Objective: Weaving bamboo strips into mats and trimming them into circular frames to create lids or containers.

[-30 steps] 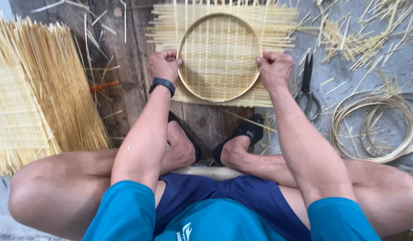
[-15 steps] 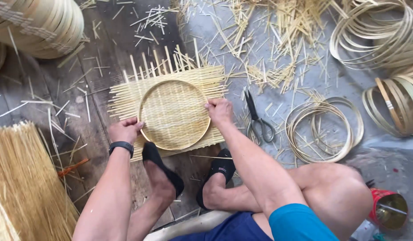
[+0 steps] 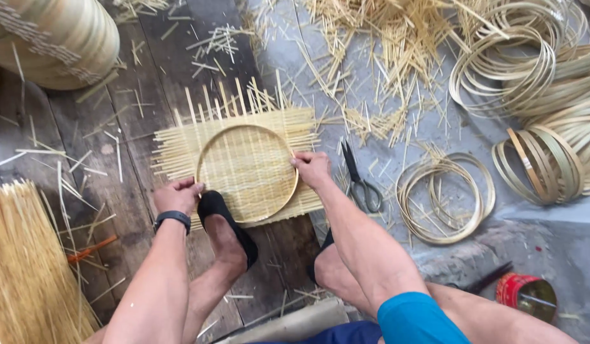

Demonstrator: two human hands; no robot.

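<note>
Worn plank floor (image 3: 97, 159), littered with bamboo offcuts. Woven bamboo mat (image 3: 244, 159) lies flat on it before you, round hoop (image 3: 247, 173) pressed on top. Your left hand (image 3: 175, 195) curled tight on hoop's near-left rim; right hand (image 3: 312, 168) closed on its right rim. Your foot in black shoe (image 3: 225, 220) pins near edge. Scissors (image 3: 362, 181) just right of mat; coiled bamboo rings (image 3: 445, 197) beyond; red tin (image 3: 525, 296) near your knee.

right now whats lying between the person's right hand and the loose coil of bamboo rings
In the head view, black scissors lie on the floor between the right hand and the coil of bamboo rings, amid scattered bamboo slivers.
</note>
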